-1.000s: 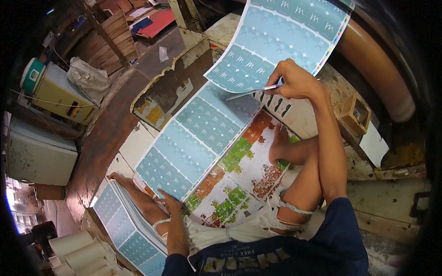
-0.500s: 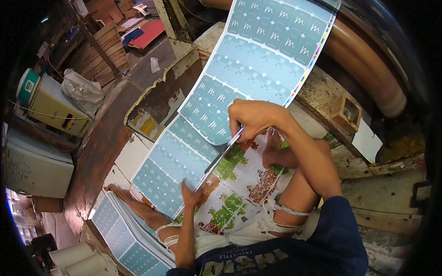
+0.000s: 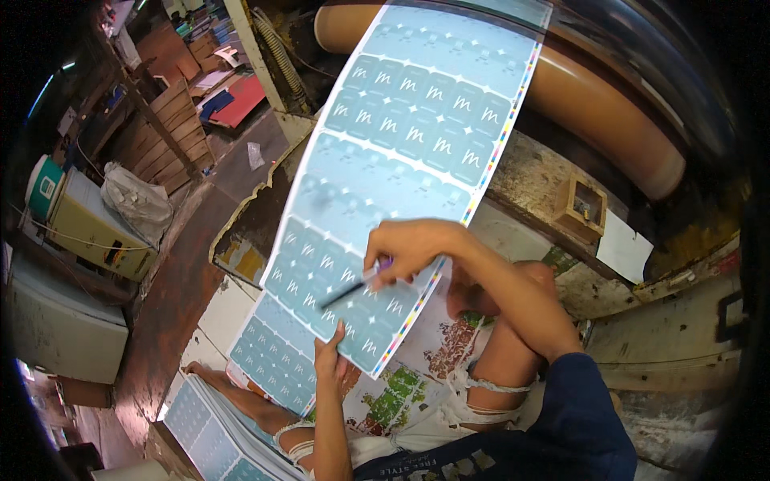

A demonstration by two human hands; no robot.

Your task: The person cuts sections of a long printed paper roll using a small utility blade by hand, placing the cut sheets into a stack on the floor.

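A long printed teal sheet (image 3: 385,184) hangs down from the rollers toward me. My left hand (image 3: 329,361) pinches its lower edge, thumb on top and fingers underneath. My right hand (image 3: 409,248) is closed round a purple-handled blade (image 3: 349,295), long, thin and dark, held above the sheet and pointing down left; whether it is a knife or scissors I cannot tell. A second printed sheet (image 3: 277,361) lies partly under the first, by my left leg. Further to the lower left rests a stack of printed sheets (image 3: 208,429).
Large brown rollers (image 3: 601,120) cross the upper right. A small wooden box (image 3: 581,208) and a white paper (image 3: 623,247) sit on the machine ledge. Between my legs is a sheet with green and brown prints (image 3: 401,393). Cabinets (image 3: 64,297) stand at left.
The hanging sheet's lower edge has come down over the other sheet. My left hand now grips that edge. My right hand has moved left and down, lifting the blade over the sheet.
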